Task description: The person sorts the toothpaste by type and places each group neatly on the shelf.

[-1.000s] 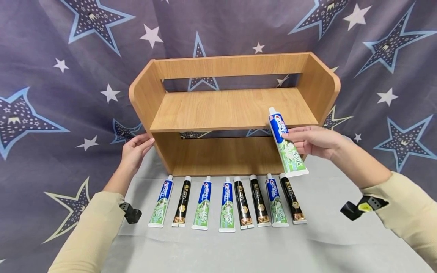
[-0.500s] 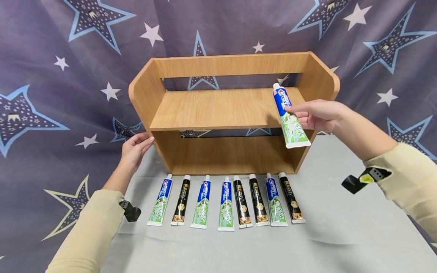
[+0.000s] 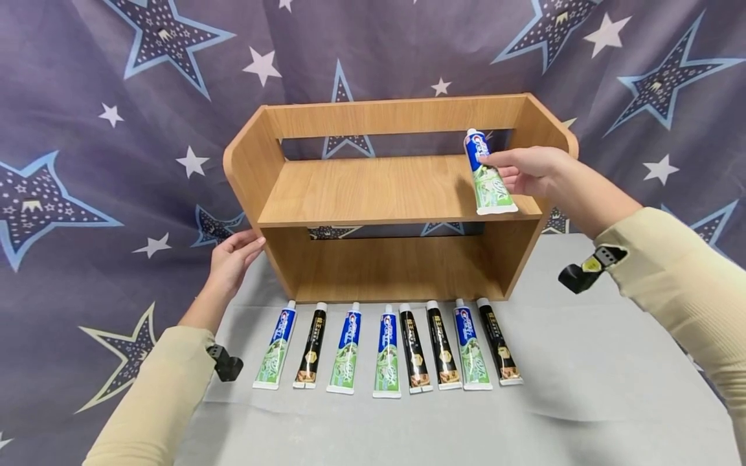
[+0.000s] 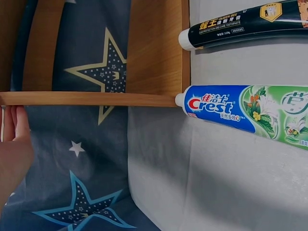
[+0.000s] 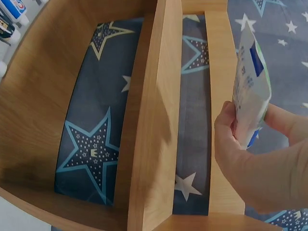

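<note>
My right hand (image 3: pixel 533 169) pinches a blue and green Crest toothpaste tube (image 3: pixel 488 184) between thumb and fingers. The tube is held cap up, in front of the right end of the upper board of a wooden shelf (image 3: pixel 373 188). From the right wrist, the tube (image 5: pixel 251 86) is seen edge-on in the hand (image 5: pixel 260 159). With its fingertips, my left hand (image 3: pixel 234 259) touches the outside of the shelf's left panel. In the left wrist view, its fingers (image 4: pixel 21 122) look fairly straight against the wood.
Several toothpaste tubes lie in a row before the shelf: blue-green Crest ones (image 3: pixel 387 356) and black ones (image 3: pixel 441 349), caps toward the shelf. A grey cloth (image 3: pixel 583 362) covers the table. Behind the shelf hangs a star-patterned curtain (image 3: pixel 379 39).
My right hand has lifted the toothpaste tube from in front of the lower compartment to the level of the upper board. The left hand stays at the left panel.
</note>
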